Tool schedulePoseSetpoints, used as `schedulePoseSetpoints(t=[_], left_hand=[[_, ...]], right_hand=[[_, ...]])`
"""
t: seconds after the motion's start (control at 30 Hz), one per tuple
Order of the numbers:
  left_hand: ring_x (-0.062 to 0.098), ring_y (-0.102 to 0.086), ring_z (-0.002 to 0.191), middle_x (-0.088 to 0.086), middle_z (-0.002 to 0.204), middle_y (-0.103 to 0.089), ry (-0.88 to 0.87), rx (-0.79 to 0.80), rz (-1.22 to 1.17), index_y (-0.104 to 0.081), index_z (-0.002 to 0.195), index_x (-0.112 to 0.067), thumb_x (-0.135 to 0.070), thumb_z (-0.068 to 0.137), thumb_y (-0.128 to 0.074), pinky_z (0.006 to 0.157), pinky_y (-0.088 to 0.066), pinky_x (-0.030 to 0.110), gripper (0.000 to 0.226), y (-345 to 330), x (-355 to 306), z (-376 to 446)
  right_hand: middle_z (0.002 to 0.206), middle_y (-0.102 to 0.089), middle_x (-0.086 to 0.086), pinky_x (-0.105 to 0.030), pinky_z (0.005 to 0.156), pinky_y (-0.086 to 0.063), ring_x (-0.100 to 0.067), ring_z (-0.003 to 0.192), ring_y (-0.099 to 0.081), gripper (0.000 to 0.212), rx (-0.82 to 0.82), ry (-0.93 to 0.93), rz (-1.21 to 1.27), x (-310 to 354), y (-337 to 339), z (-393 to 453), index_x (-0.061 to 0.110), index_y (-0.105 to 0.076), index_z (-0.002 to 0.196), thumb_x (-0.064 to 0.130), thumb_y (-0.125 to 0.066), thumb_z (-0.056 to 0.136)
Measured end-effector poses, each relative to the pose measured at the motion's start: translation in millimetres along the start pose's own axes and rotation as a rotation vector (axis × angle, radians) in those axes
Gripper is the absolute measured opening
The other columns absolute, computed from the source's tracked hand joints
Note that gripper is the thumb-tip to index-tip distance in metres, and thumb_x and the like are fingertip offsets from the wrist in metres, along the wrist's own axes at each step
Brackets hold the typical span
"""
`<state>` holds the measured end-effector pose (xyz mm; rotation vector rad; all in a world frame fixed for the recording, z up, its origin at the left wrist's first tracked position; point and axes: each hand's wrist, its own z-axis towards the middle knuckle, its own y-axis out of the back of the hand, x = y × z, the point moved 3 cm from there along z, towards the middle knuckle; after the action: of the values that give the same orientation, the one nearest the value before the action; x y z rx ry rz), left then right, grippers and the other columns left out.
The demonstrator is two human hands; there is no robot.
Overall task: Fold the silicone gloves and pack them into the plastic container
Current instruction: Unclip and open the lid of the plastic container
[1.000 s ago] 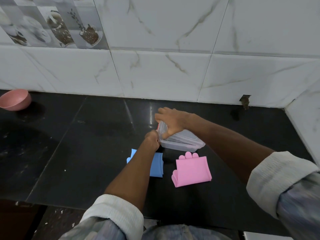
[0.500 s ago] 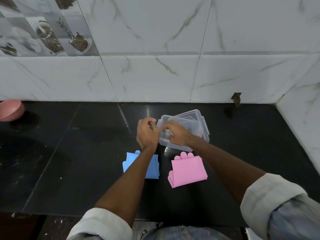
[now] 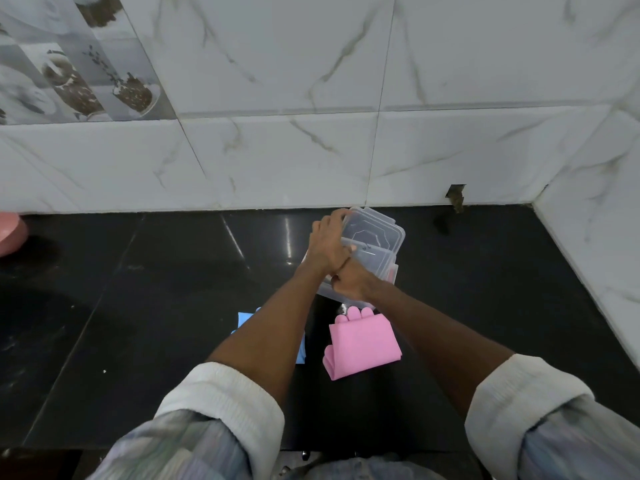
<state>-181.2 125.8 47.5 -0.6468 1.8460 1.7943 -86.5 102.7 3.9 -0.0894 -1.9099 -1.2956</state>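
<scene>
Now no writing or brand clear enough to read anywhere. One clear box (image 3: 375, 252) in the middle of the frame, near the wall, on a black counter (image 3: 166, 306). One lid (image 3: 372, 227) tipped up at the box's far side. Left hand (image 3: 327, 247) gripping the lid's left edge. Right hand (image 3: 349, 284) closed on the box's near rim. Two folded gloves below the box: one pink (image 3: 362, 341), one blue (image 3: 246, 318), half hidden under the left arm. One pink bowl (image 3: 10, 232) at far left.
</scene>
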Motion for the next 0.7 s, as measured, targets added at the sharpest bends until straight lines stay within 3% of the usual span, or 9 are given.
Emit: schedulePoseSetpoints(t=[0.1, 0.23, 0.33, 0.4, 0.5, 0.6, 0.7], left_hand=[[0.030, -0.042, 0.140, 0.008, 0.143, -0.054, 0.148, 0.043, -0.065, -0.027, 0.163, -0.018, -0.028, 0.094, -0.073, 0.120, -0.034, 0.047, 0.083, -7.2, 9.2, 2.3], [0.033, -0.038, 0.141, 0.014, 0.146, -0.048, 0.173, 0.117, 0.042, -0.049, 0.150, -0.025, -0.038, 0.101, -0.061, 0.121, -0.033, 0.045, 0.051, -14.9, 10.3, 1.5], [0.032, -0.046, 0.133, 0.014, 0.138, -0.055, 0.232, 0.048, -0.024, -0.060, 0.131, -0.019, -0.026, 0.101, -0.061, 0.115, -0.039, 0.042, 0.031, -12.5, 9.6, 0.9], [0.031, -0.059, 0.119, 0.011, 0.123, -0.067, 0.257, -0.045, -0.159, -0.066, 0.114, -0.012, -0.012, 0.102, -0.054, 0.102, -0.049, 0.038, 0.017, -8.3, 12.0, 0.4], [0.020, -0.062, 0.094, 0.003, 0.098, -0.068, 0.246, -0.163, -0.358, -0.062, 0.097, -0.012, -0.004, 0.104, -0.051, 0.081, -0.046, 0.026, 0.016, 0.8, 16.1, -4.4], [0.018, -0.059, 0.092, 0.001, 0.096, -0.065, 0.238, -0.259, -0.439, -0.063, 0.101, -0.005, -0.006, 0.106, -0.050, 0.090, -0.050, 0.034, 0.015, 9.6, 18.6, -6.4], [0.021, -0.063, 0.095, -0.001, 0.096, -0.064, 0.312, -0.449, -0.557, -0.062, 0.107, -0.005, -0.012, 0.108, -0.048, 0.098, -0.054, 0.043, 0.016, 20.0, 20.2, -5.1]], right_hand=[[0.119, -0.067, -0.027, -0.037, 0.096, -0.051, -0.039, 0.109, -0.063, 0.031, 0.027, -0.017, -0.021, -5.2, 2.4, -4.5, -0.007, -0.063, 0.123, -0.006, -0.055, 0.094], [0.127, -0.066, -0.023, -0.038, 0.102, -0.048, -0.036, 0.116, -0.061, 0.036, 0.058, 0.014, -0.047, -4.5, 5.1, -9.1, -0.004, -0.064, 0.128, -0.007, -0.055, 0.092], [0.120, -0.068, -0.019, -0.038, 0.095, -0.054, -0.033, 0.109, -0.064, 0.031, 0.072, 0.044, -0.117, -4.6, 11.2, -11.3, 0.000, -0.068, 0.119, -0.004, -0.059, 0.090], [0.110, -0.070, -0.015, -0.040, 0.088, -0.056, -0.031, 0.100, -0.065, 0.022, -0.077, 0.133, -0.189, -2.8, 19.3, -17.4, 0.002, -0.071, 0.104, -0.003, -0.061, 0.086], [0.098, -0.067, -0.011, -0.044, 0.080, -0.053, -0.029, 0.090, -0.062, 0.018, -0.539, 0.196, -0.303, -9.4, 33.3, -30.5, 0.005, -0.068, 0.097, 0.000, -0.061, 0.081], [0.111, -0.059, -0.006, -0.042, 0.086, -0.047, -0.024, 0.101, -0.055, 0.036, -0.816, -0.082, -0.282, -24.4, 48.7, -38.2, 0.013, -0.059, 0.116, 0.019, -0.068, 0.082], [0.130, -0.053, -0.006, -0.042, 0.095, -0.042, -0.024, 0.117, -0.048, 0.058, -0.862, -0.260, -0.214, -33.9, 59.7, -39.1, 0.015, -0.051, 0.133, 0.032, -0.074, 0.082]])
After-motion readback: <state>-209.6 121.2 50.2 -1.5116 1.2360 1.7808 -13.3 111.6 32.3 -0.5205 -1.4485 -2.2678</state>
